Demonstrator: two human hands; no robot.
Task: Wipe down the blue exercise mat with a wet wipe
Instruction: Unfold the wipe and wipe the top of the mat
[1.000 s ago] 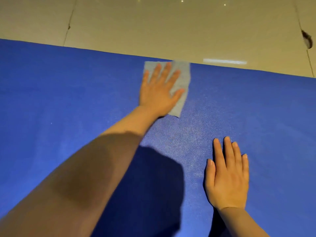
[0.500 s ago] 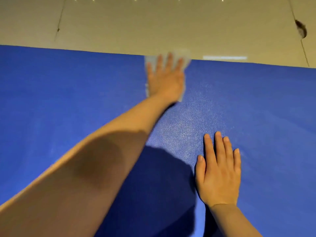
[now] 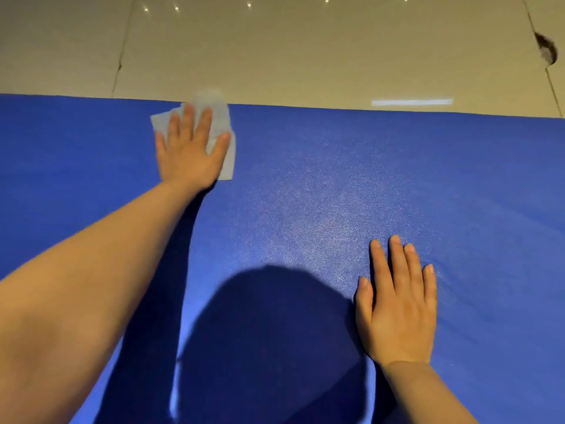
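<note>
I see the right hand (image 3: 399,310) nearest, flat on the mat (image 3: 351,194), palm down, fingers straight and together, holding nothing. Left arm is stretched out far; left hand (image 3: 191,148) lies flat, fingers spread and straight, pressing the wipe (image 3: 218,117) at the mat's far edge. Wipe sticks out past the fingertips and right of the palm. Tile floor (image 3: 305,50) beyond.

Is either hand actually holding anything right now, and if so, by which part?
Nothing is gripped. The left hand presses flat on the middle of the wet wipe; the right hand lies flat on the blue mat.
</note>
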